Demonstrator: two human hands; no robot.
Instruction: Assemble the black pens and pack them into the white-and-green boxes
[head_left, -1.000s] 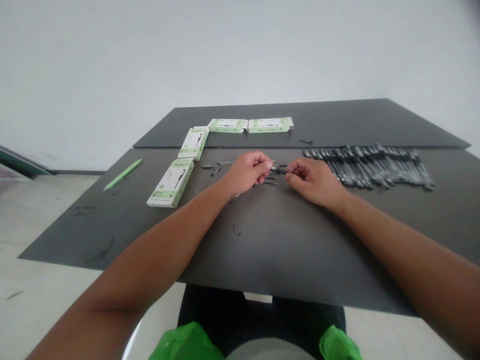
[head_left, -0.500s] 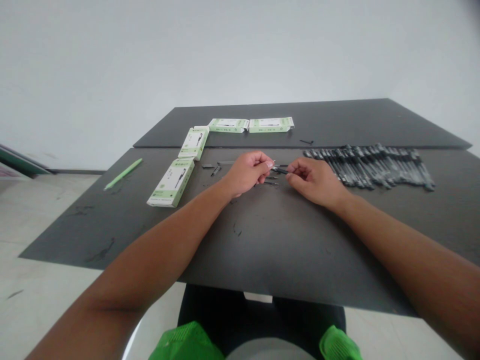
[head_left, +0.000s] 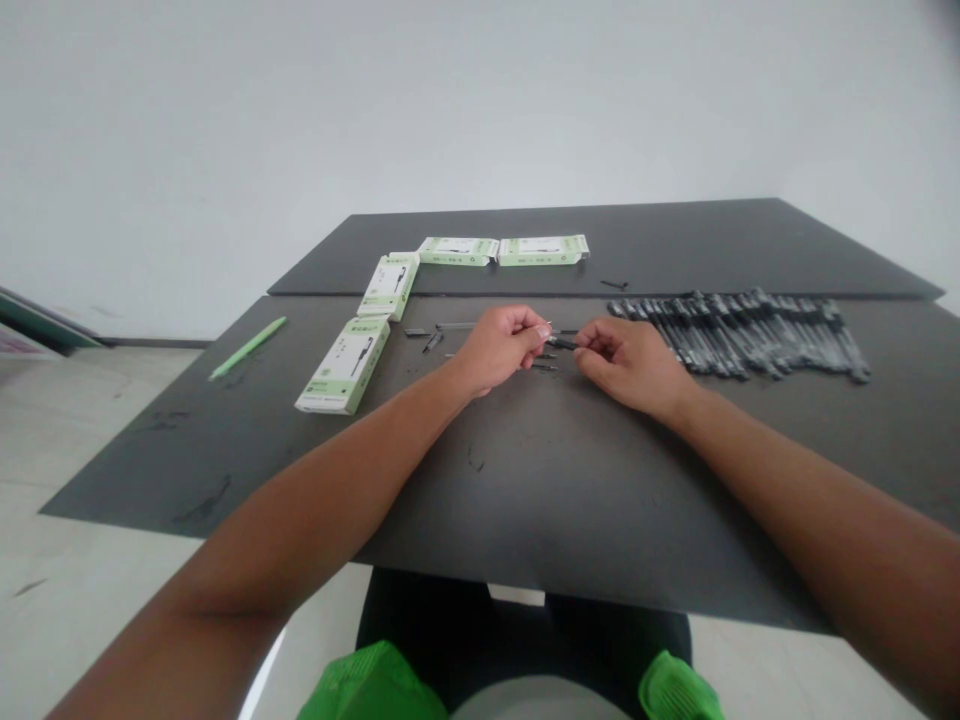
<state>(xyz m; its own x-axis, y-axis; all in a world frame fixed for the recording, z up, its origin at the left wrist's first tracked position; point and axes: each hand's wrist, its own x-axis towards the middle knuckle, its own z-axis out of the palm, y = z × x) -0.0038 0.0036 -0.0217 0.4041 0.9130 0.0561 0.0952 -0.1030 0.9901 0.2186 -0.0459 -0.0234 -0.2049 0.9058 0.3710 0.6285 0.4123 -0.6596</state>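
Observation:
My left hand (head_left: 501,350) and my right hand (head_left: 628,365) are close together over the middle of the table. A short stretch of a black and clear pen (head_left: 563,344) runs between them. The fingertips of both hands pinch it, one hand at each end; the fingers hide its ends. Just below my left fingers lies a thin pen refill or tip (head_left: 546,367), partly covered. To the left of that hand are two short dark pen parts, one a tilted piece (head_left: 433,342) and one a flat piece (head_left: 417,333), along with a slim clear tube (head_left: 454,325).
A long row of black and clear pens (head_left: 739,335) lies on the right. Green and white pen boxes stand in an L, the nearest box (head_left: 345,366) left and another (head_left: 544,249) at the back. A green pen (head_left: 248,348) lies far left; a small black piece (head_left: 614,284) sits behind.
Very little differs. My left hand has shifted a tiny bit to the right, and both hands still pinch the pen. The boxes and the row of pens look the same.

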